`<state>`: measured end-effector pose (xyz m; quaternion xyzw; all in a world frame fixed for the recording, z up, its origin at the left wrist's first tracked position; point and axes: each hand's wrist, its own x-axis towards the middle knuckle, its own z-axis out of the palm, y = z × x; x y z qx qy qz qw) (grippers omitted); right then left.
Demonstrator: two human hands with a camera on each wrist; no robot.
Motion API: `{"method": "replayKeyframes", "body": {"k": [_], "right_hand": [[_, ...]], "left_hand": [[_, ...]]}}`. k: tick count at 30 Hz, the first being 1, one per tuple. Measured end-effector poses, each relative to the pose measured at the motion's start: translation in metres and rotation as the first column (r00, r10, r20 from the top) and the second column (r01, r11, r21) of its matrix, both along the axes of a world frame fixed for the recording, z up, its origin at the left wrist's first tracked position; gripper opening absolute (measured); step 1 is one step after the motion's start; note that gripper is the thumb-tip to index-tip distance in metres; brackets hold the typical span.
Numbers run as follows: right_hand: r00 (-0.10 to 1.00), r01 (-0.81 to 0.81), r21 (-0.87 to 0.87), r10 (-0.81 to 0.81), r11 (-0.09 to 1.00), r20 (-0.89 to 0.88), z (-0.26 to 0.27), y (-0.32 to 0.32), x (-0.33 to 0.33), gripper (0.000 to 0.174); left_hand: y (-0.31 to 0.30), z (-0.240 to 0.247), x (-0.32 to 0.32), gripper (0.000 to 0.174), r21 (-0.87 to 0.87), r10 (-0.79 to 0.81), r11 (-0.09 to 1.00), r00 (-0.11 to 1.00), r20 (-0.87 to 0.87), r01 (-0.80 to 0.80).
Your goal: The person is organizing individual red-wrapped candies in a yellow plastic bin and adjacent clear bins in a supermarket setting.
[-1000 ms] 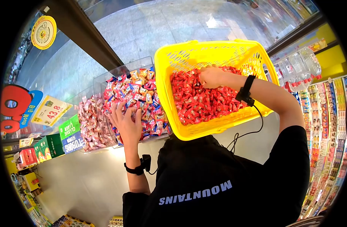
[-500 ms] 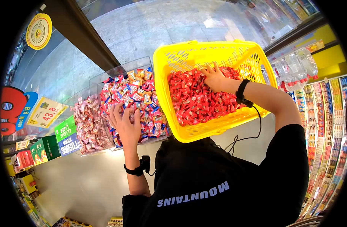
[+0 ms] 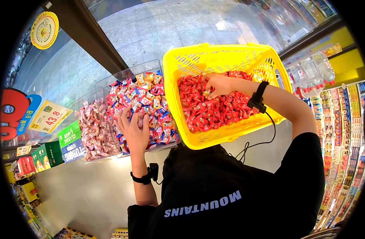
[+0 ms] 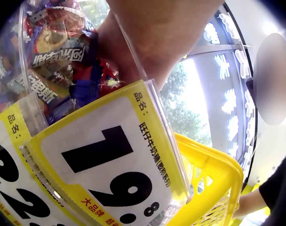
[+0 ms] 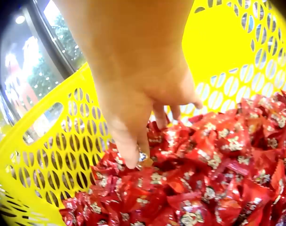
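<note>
In the head view my left hand [image 3: 132, 129], fingers spread and bent, rests over a clear bin of mixed wrapped candies [image 3: 154, 104]. The left wrist view has its wrist at the bin's clear wall, behind a price card [image 4: 105, 155]; the fingertips are hidden there. My right hand [image 3: 221, 85] reaches into a yellow shopping basket [image 3: 230, 49] heaped with red-wrapped candies [image 3: 210, 113]. Between thumb and forefinger it pinches a small gold-wrapped candy [image 5: 146, 162], just over the red pile, while the other fingers point down.
Left of the mixed bin stands another clear bin of pink-wrapped candies [image 3: 95, 133]. Price signs [image 3: 51, 115] and beer cartons [image 3: 71, 139] lie farther left. Clear bottles [image 3: 312, 73] stand beyond the basket's right side, near stocked shelves [image 3: 341, 151]. A window pane runs along the far side.
My right hand lifted slightly with fingers spread, then lowered to the left onto the pile, and a gold-wrapped candy now shows at its thumb. The left hand has stayed in place.
</note>
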<state>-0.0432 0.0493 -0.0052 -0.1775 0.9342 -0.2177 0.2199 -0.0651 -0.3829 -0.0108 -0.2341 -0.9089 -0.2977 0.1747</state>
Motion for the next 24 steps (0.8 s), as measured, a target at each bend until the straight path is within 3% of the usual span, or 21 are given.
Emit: {"method": "replayKeyframes", "body": {"k": [4, 7, 11, 13, 17, 24], "right_hand": [[0.992, -0.098, -0.156, 0.084, 0.983, -0.093, 0.037, -0.034, 0.001, 0.03], [0.964, -0.133, -0.119, 0.101, 0.984, -0.245, 0.063, -0.057, 0.005, 0.026], [0.873, -0.212, -0.091, 0.146, 0.973, -0.465, 0.091, -0.079, 0.012, 0.027], [0.818, -0.228, -0.082, 0.145, 0.97, -0.557, 0.103, -0.091, 0.018, 0.028], [0.846, -0.207, -0.074, 0.14, 0.976, -0.514, 0.111, -0.108, 0.031, 0.027], [0.897, -0.176, -0.115, 0.111, 0.978, -0.427, 0.123, -0.115, 0.042, 0.032]], "left_hand": [[-0.001, -0.001, 0.0, 0.02, 0.008, -0.01, 1.0, 1.0, 0.01, 0.01], [0.004, 0.013, 0.006, 0.02, -0.052, 0.044, 0.998, 0.998, -0.052, -0.047], [0.01, 0.045, 0.014, 0.028, 0.166, -0.003, 0.986, 0.996, -0.085, 0.017], [0.02, 0.068, 0.022, 0.03, 0.157, -0.107, 0.979, 0.986, -0.129, 0.127], [0.051, 0.104, 0.043, 0.029, 0.071, -0.321, 0.942, 0.942, -0.092, 0.328], [0.072, 0.096, 0.045, 0.018, 0.054, -0.367, 0.927, 0.927, -0.075, 0.371]]}}
